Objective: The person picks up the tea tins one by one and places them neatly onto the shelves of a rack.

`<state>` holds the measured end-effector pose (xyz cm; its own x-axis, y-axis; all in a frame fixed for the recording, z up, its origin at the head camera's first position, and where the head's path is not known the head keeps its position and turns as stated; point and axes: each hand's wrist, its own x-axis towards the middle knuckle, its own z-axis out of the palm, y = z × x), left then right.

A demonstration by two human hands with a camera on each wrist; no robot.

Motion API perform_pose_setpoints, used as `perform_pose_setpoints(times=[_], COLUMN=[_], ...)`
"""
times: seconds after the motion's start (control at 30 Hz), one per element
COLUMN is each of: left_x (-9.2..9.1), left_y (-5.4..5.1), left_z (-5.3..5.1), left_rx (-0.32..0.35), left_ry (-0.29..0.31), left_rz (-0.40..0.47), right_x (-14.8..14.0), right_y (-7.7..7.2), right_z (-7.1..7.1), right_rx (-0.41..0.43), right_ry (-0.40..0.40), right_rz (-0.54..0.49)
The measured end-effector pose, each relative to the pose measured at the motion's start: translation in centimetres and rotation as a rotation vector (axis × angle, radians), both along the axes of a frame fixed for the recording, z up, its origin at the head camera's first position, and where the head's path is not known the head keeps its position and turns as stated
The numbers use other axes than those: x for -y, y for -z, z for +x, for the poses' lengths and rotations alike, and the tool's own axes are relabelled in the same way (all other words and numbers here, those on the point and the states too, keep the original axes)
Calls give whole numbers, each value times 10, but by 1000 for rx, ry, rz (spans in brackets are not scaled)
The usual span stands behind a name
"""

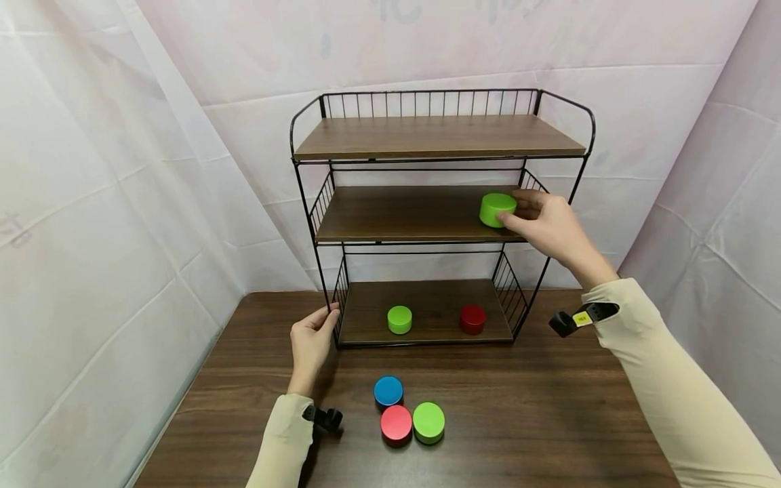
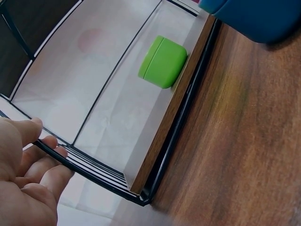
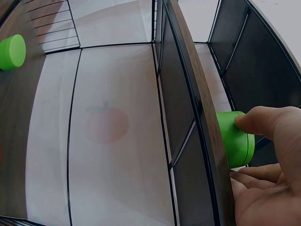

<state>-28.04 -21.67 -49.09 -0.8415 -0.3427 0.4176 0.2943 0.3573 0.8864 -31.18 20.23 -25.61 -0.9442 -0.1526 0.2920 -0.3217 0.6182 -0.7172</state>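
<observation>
My right hand [image 1: 552, 224] pinches a green round tin [image 1: 497, 210] at the right side of the middle shelf [image 1: 403, 213]. In the right wrist view the thumb presses one side of this green tin [image 3: 233, 137], which sits against the shelf board. My left hand [image 1: 314, 342] grips the black wire frame near the rack's lower left post; in the left wrist view the fingers of the left hand [image 2: 33, 176] curl round the wire. On the bottom shelf [image 1: 427, 298] stand another green tin [image 1: 399, 320] and a dark red tin [image 1: 472, 319].
In front of the rack, a blue tin [image 1: 388, 392], a light red tin [image 1: 396, 425] and a green tin [image 1: 429, 423] are grouped on the wooden table [image 1: 518, 407]. The top shelf [image 1: 439, 135] has a wire rail. White cloth hangs behind and at both sides.
</observation>
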Motion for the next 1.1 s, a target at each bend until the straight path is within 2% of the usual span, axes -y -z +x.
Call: perform_pose_setpoints(times=[0.33,0.8,1.1], left_x=[1,1,0], left_y=[-1,-2,-3], left_z=[2,2,2], left_rx=[23,15,16], left_ry=[13,14,17], left_rz=[-27,4,4], right_x=[-5,-9,-9], right_y=[7,15,26], right_z=[9,30,53], right_rx=[-44,-166,-228], right_ry=[10,-33,-5], right_rz=[-92,-187,-215])
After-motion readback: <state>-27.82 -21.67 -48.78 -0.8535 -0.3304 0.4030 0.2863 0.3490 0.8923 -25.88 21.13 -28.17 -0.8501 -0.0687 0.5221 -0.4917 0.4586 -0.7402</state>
